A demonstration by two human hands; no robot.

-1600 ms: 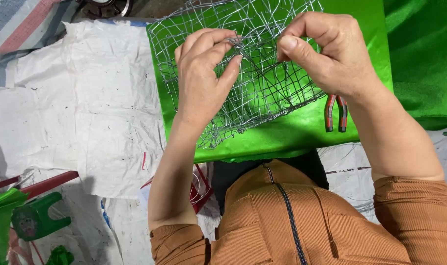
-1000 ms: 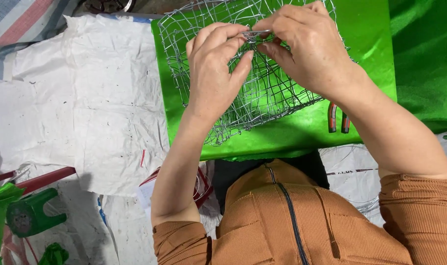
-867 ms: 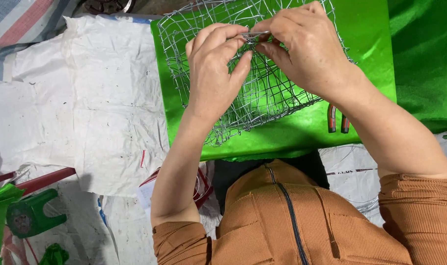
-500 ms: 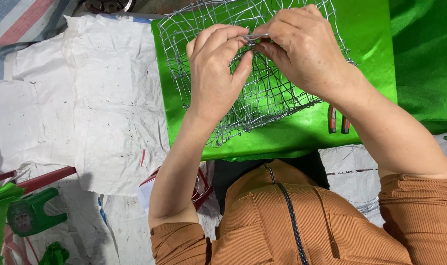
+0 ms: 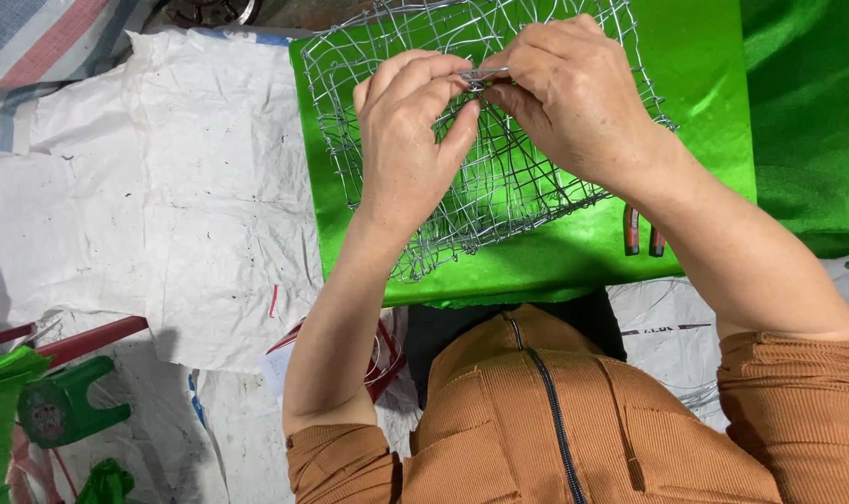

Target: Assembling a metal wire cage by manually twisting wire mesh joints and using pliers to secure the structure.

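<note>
Both hands are up on a wire mesh frame (image 5: 499,177), a cage-like thing of thin silver wire, sitting on a shiny green cloth (image 5: 704,140) right in front of the person. The left hand (image 5: 408,140) and right hand (image 5: 574,98) are close together near the top of the frame, fingertips almost meeting. Between them there's a short bit of wire (image 5: 483,75), pinched from both sides: left thumb and fingers on one end, right fingers on the other. So both hands are closed on that same strand, not apart.

Just right of the frame, a pair of pliers (image 5: 644,233) with red-and-black handles lies on the green cloth, mostly hidden under the right forearm. Left of the cloth is a crumpled white woven sack (image 5: 163,205). Bottom left corner has a green plastic stool (image 5: 65,406), only partly in view. The person wears a ribbed orange-brown zip top (image 5: 555,420).
</note>
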